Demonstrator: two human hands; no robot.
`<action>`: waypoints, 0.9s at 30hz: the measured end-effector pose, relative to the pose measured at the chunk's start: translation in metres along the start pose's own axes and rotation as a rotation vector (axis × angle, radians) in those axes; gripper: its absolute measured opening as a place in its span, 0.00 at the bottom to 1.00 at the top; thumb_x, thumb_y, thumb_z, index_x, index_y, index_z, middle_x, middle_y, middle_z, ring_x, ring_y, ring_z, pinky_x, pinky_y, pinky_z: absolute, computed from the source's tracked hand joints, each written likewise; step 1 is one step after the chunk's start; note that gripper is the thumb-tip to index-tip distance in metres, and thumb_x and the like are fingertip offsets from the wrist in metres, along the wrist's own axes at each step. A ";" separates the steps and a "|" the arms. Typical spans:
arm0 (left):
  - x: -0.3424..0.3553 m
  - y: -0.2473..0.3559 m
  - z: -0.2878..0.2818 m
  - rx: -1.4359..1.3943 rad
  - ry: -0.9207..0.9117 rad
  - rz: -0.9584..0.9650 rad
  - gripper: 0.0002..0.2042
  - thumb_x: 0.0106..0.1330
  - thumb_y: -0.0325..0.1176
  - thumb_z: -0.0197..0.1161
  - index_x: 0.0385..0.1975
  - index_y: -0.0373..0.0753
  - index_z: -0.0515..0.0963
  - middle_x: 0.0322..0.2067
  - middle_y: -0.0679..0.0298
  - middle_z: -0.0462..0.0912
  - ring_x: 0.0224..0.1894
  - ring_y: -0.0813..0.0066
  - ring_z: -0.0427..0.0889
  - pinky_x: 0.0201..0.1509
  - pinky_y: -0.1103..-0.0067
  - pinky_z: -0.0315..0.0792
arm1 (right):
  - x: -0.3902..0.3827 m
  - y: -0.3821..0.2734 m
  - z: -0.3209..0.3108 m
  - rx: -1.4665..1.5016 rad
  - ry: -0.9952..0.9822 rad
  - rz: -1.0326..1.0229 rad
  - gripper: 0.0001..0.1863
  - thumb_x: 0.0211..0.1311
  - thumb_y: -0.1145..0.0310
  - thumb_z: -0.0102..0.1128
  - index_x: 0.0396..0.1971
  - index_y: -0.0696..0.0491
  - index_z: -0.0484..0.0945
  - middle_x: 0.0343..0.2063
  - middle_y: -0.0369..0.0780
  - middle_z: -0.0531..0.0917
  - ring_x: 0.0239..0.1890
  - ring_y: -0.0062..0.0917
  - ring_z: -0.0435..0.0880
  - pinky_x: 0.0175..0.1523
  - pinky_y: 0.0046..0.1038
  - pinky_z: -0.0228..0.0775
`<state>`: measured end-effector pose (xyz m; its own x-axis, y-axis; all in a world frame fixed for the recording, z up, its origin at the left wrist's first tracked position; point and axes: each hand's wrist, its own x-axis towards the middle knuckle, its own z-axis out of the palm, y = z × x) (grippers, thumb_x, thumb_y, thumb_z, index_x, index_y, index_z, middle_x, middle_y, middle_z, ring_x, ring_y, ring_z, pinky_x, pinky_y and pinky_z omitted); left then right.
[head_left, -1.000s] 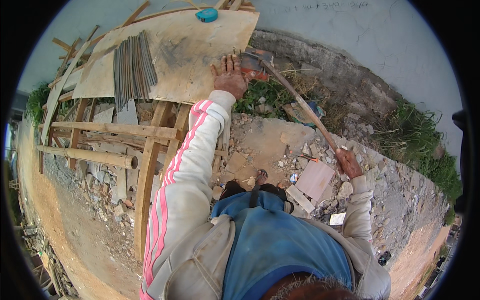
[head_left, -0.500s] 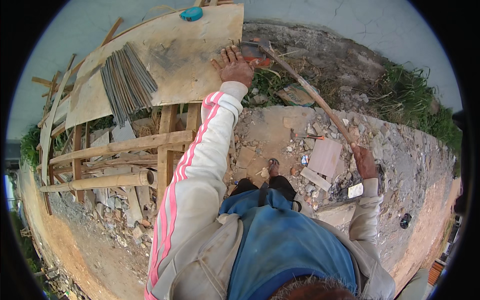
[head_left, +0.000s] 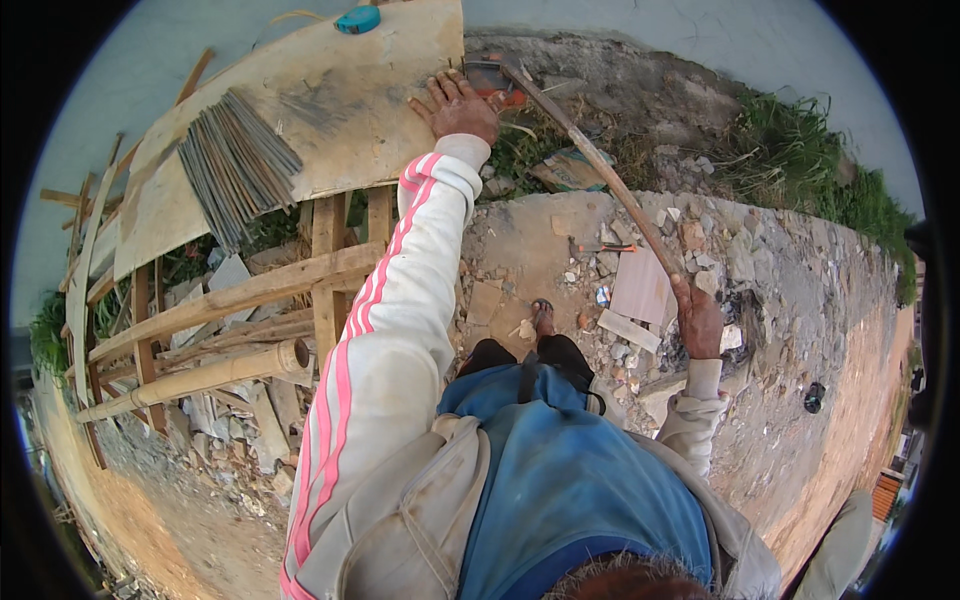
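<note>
My left hand (head_left: 462, 108) lies with fingers spread on the plywood board (head_left: 350, 150), close to its right edge and some upright nails. My right hand (head_left: 697, 315) is wrapped round the near end of a long wooden pole (head_left: 610, 175). The pole slants away to the far left, its far end meeting a dark metal piece (head_left: 507, 72) at the board's edge; how they join is hard to make out. A fanned bundle of thin metal rods (head_left: 238, 168) rests on the board's left part. At the far edge sits a teal tape measure (head_left: 358, 19).
Timber beams (head_left: 230, 300) and a bamboo pole (head_left: 195, 380) form a frame under the board. Broken rubble, a hammer-like tool with an orange end (head_left: 605, 247) and a flat pinkish panel (head_left: 640, 287) lie on the ground. Grass (head_left: 790, 150) grows along the grey wall.
My right hand has drawn the pole's near end a little left and toward me. My left hand stays on the board. The whole view has shifted slightly.
</note>
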<state>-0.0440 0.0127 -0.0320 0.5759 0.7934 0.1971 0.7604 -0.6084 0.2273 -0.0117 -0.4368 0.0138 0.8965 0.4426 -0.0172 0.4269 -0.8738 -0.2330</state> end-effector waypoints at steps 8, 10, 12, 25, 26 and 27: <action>-0.003 0.000 -0.004 -0.006 0.009 -0.007 0.41 0.71 0.64 0.37 0.74 0.37 0.47 0.75 0.55 0.46 0.77 0.56 0.41 0.75 0.45 0.28 | 0.024 0.009 -0.022 0.023 -0.028 -0.042 0.38 0.69 0.34 0.42 0.28 0.59 0.81 0.22 0.58 0.79 0.30 0.57 0.80 0.35 0.51 0.70; -0.003 0.000 -0.005 -0.010 0.000 -0.013 0.41 0.71 0.64 0.37 0.74 0.37 0.48 0.75 0.54 0.46 0.77 0.56 0.41 0.75 0.45 0.28 | 0.034 0.015 -0.028 0.023 -0.084 -0.086 0.38 0.69 0.35 0.42 0.28 0.59 0.81 0.22 0.58 0.79 0.30 0.56 0.81 0.35 0.50 0.69; -0.003 0.000 -0.006 0.022 -0.003 -0.020 0.42 0.71 0.66 0.34 0.74 0.38 0.47 0.75 0.55 0.46 0.77 0.57 0.42 0.75 0.45 0.31 | 0.040 0.021 -0.030 0.049 -0.105 -0.113 0.39 0.69 0.34 0.42 0.27 0.60 0.79 0.20 0.57 0.78 0.28 0.56 0.80 0.34 0.49 0.69; -0.003 0.000 -0.009 -0.014 -0.053 -0.003 0.41 0.71 0.65 0.33 0.74 0.37 0.45 0.75 0.55 0.44 0.78 0.57 0.39 0.74 0.45 0.27 | 0.021 0.015 -0.014 0.105 -0.052 -0.073 0.40 0.68 0.34 0.43 0.20 0.60 0.77 0.18 0.55 0.77 0.25 0.54 0.78 0.33 0.48 0.68; -0.004 0.000 -0.009 -0.018 -0.060 -0.002 0.42 0.71 0.65 0.33 0.74 0.37 0.45 0.75 0.55 0.44 0.78 0.57 0.39 0.74 0.45 0.27 | 0.019 0.013 -0.017 0.093 -0.059 -0.069 0.40 0.68 0.33 0.43 0.20 0.60 0.77 0.18 0.55 0.77 0.25 0.54 0.78 0.33 0.48 0.68; -0.004 0.000 -0.010 -0.027 -0.056 0.005 0.42 0.71 0.65 0.33 0.74 0.37 0.45 0.75 0.55 0.44 0.78 0.57 0.39 0.74 0.45 0.27 | 0.017 0.010 -0.021 0.084 -0.061 -0.059 0.40 0.68 0.33 0.42 0.20 0.60 0.77 0.18 0.55 0.77 0.25 0.54 0.79 0.33 0.48 0.68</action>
<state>-0.0495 0.0098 -0.0236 0.5963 0.7897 0.1444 0.7496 -0.6121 0.2519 0.0105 -0.4424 0.0313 0.8602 0.5066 -0.0592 0.4652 -0.8268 -0.3162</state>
